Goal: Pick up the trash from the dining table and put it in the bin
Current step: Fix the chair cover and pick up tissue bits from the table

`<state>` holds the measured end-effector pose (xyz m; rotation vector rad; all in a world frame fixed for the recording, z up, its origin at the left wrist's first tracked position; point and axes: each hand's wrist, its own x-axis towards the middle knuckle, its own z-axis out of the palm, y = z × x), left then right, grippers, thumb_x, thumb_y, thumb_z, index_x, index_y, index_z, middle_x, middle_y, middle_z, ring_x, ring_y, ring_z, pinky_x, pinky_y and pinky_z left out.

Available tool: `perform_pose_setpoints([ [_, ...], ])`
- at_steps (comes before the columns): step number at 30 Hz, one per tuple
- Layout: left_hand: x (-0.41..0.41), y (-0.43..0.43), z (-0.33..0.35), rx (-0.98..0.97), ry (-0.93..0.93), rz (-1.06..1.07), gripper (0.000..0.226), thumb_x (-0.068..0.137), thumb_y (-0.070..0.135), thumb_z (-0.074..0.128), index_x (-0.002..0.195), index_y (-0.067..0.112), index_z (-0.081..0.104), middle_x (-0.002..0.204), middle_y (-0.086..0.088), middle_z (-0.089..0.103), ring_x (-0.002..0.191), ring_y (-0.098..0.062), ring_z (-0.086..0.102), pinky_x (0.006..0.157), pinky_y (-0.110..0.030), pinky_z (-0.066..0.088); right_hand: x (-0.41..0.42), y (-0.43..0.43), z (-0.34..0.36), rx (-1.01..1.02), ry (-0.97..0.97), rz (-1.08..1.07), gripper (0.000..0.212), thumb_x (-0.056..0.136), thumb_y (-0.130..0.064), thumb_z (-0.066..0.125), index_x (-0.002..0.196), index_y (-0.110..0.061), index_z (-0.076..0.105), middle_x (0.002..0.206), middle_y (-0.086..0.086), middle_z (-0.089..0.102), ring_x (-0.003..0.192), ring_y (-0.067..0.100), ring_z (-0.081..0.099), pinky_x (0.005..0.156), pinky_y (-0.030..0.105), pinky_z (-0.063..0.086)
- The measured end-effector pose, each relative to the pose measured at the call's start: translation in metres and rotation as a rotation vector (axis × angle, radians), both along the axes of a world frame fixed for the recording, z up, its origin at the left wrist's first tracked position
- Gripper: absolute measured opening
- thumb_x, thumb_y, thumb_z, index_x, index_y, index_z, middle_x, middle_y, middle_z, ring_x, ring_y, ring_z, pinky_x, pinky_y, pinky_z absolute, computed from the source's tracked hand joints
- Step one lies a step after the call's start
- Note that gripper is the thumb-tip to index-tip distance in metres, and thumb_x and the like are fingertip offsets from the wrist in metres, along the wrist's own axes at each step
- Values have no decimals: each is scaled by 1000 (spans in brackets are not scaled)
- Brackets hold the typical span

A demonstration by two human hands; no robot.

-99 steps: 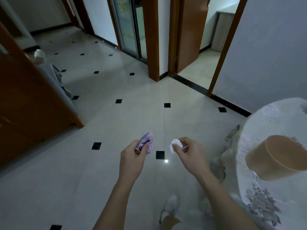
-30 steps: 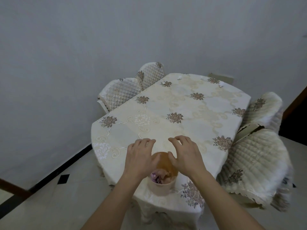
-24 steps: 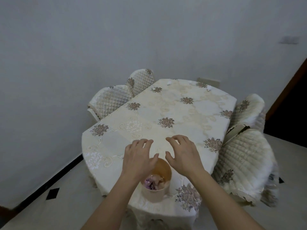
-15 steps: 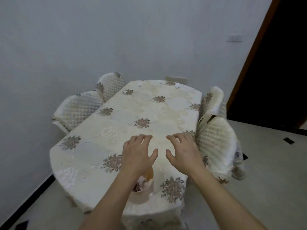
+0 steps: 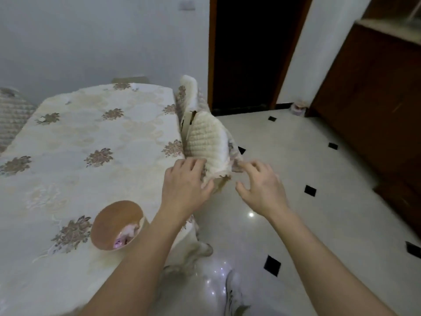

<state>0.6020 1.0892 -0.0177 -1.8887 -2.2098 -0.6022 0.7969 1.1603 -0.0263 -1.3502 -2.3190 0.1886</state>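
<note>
Both hands empty, fingers spread — left hand [image 5: 185,183] and right hand [image 5: 262,185] mid-frame by the quilted chair [image 5: 207,137]. Trash [image 5: 124,236] lies inside the bin [image 5: 114,222] — lower left, on the surface [image 5: 68,144].

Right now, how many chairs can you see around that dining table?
3. One quilted chair stands at the table's right side by the hands, a second behind it, a third at the far left edge. Others may be out of view.
</note>
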Motion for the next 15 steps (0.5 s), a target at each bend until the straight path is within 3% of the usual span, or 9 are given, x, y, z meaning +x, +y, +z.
perform_pose_setpoints([
  [7, 56, 25, -5, 3, 7, -152, 51, 81, 53, 45, 116, 21, 62, 109, -1, 66, 100, -27, 58, 75, -40, 47, 63, -9, -7, -3, 54, -178, 45, 79, -37, 59, 120, -18, 63, 107, 7, 62, 105, 30, 56, 85, 42, 50],
  [15, 84, 77, -12, -10, 21, -207, 51, 81, 54, 44, 117, 21, 60, 114, 0, 65, 103, -26, 58, 76, -40, 47, 91, 25, -21, -2, 65, -205, 44, 80, -32, 64, 121, -18, 62, 111, 6, 62, 107, 28, 56, 85, 42, 50],
])
